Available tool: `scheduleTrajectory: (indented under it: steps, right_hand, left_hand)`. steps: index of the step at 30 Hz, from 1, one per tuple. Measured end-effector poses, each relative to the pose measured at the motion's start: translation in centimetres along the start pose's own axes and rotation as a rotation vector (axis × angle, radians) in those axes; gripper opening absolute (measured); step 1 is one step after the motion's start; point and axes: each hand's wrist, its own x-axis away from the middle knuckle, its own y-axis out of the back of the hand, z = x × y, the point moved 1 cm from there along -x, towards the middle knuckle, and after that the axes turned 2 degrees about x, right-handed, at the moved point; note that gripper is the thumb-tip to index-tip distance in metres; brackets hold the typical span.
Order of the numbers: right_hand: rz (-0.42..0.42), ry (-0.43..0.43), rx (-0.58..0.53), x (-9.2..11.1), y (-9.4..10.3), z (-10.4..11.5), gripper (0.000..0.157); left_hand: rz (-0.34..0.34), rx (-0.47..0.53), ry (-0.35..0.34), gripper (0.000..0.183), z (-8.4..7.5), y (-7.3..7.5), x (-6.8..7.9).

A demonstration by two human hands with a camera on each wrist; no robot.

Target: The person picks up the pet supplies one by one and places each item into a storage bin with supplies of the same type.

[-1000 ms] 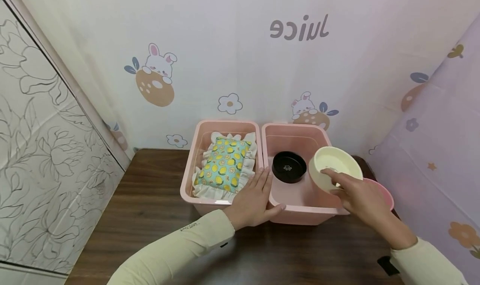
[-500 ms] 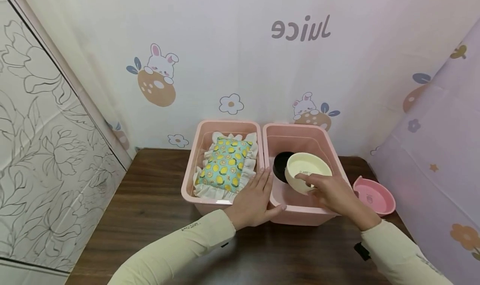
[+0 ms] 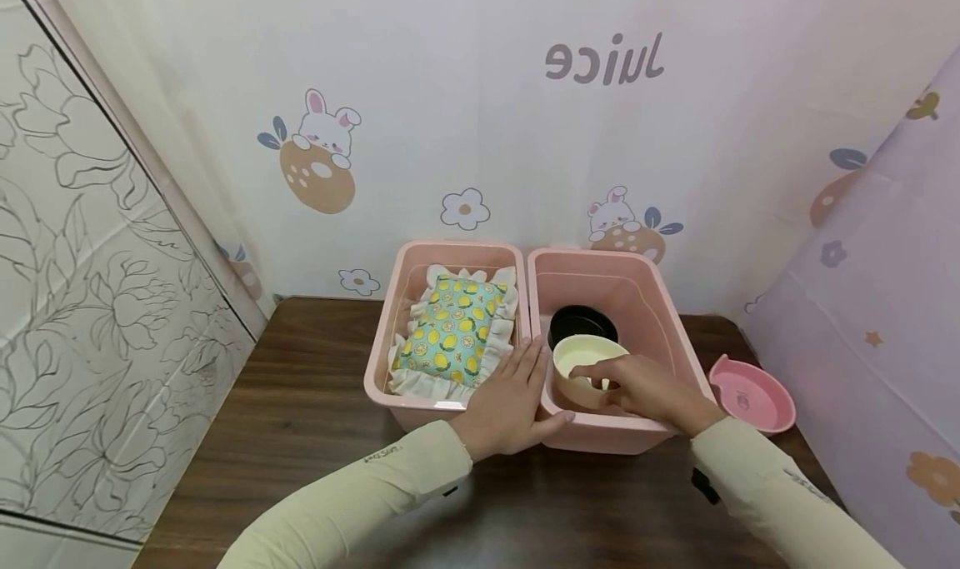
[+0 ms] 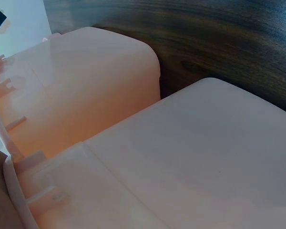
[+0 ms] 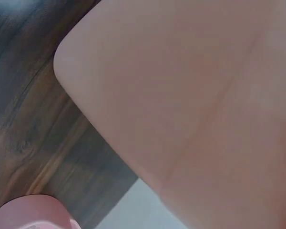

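In the head view my right hand [image 3: 637, 390] reaches down into the right pink bin [image 3: 678, 336] and pinches the rim of a cream bowl [image 3: 588, 351]. The bowl is low inside the bin, in front of a black round bowl [image 3: 581, 323] that it partly overlaps. My left hand [image 3: 513, 402] rests flat with straight fingers across the adjoining rims of the two bins. The left pink bin [image 3: 381, 369] holds a ruffled cushion with a lemon print [image 3: 453, 327]. In the left wrist view the bins' outer walls [image 4: 190, 157] fill most of the picture.
A pink dish [image 3: 752, 396] with a pointed edge stands on the dark wooden table [image 3: 300, 402], right of the bins. Behind the bins hangs a pale printed curtain [image 3: 480, 119]. A floral panel [image 3: 112, 286] bounds the left side, a lilac sheet [image 3: 892, 302] the right.
My right hand has carried the cream bowl left and down, from over the right bin's right rim to low inside it. The pink dish is now uncovered. My left hand stays put.
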Motion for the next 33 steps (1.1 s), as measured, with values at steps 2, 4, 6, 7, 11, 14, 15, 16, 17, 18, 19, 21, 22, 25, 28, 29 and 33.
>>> scheduleTrajectory:
  steps: [2, 4, 6, 7, 11, 14, 15, 16, 17, 18, 19, 21, 22, 25, 28, 29, 33]
  right_hand:
    - [0.027, 0.024, -0.001, -0.2, -0.4, -0.2, 0.052]
    - [0.06, 0.033, -0.006, -0.4, -0.7, -0.4, 0.052]
    - [0.086, 0.037, -0.011, -0.5, -0.9, -0.5, 0.052]
    - [0.095, 0.037, -0.013, -0.6, -1.0, -0.5, 0.052]
    - [0.12, 0.043, -0.018, -0.7, -1.2, -0.7, 0.055]
    - [0.136, 0.052, -0.026, -0.7, -1.3, -0.8, 0.056]
    - [0.14, 0.058, -0.028, -0.7, -1.3, -0.8, 0.056]
    - [0.147, 0.063, -0.028, -0.6, -1.4, -0.8, 0.055]
    - [0.154, 0.067, -0.026, -0.6, -1.4, -0.8, 0.055]
    - [0.161, 0.071, -0.027, -0.6, -1.4, -0.9, 0.054]
    - [0.169, 0.075, -0.028, -0.6, -1.5, -0.9, 0.054]
    - [0.185, 0.085, -0.033, -0.6, -1.6, -0.8, 0.054]
    - [0.192, 0.09, -0.033, -0.6, -1.6, -0.9, 0.054]
    - [0.2, 0.106, -0.044, -0.7, -1.8, -0.9, 0.054]
    - [0.207, 0.106, -0.062, -0.8, -2.0, -1.0, 0.054]
    - [0.21, 0.104, -0.069, -0.8, -2.0, -1.0, 0.055]
    - [0.212, 0.088, -0.092, -0.9, -2.3, -0.9, 0.057]
  left_hand:
    - [-0.003, 0.0, 0.001, 0.088, 0.0, 0.0, 0.0]
    - [-0.005, 0.003, 0.001, 0.088, 0.0, 0.0, 0.0]
    - [-0.008, 0.003, 0.002, 0.088, 0.0, 0.0, 0.0]
    - [-0.011, 0.003, 0.003, 0.088, 0.0, 0.0, 0.0]
    - [-0.021, -0.007, 0.007, 0.089, 0.0, -0.1, 0.0]
    - [-0.025, -0.011, 0.007, 0.089, 0.0, -0.2, 0.0]
    - [-0.026, -0.013, 0.007, 0.089, 0.0, -0.2, 0.0]
    - [-0.025, -0.015, 0.007, 0.089, 0.0, -0.2, 0.0]
    - [-0.022, -0.014, 0.008, 0.089, 0.0, -0.2, 0.0]
    - [-0.021, -0.014, 0.007, 0.089, -0.1, -0.1, 0.0]
    - [-0.021, -0.013, 0.006, 0.089, -0.1, -0.1, 0.0]
    - [-0.02, -0.012, 0.006, 0.089, -0.1, -0.1, 0.0]
    - [-0.02, -0.01, 0.006, 0.09, -0.2, -0.1, 0.0]
    - [-0.026, -0.011, 0.006, 0.09, -0.2, -0.1, 0.0]
    - [-0.028, -0.015, 0.01, 0.091, -0.1, -0.1, 0.0]
    - [-0.03, -0.016, 0.009, 0.091, -0.1, -0.1, 0.0]
    - [-0.029, -0.012, 0.009, 0.091, 0.0, -0.2, 0.0]
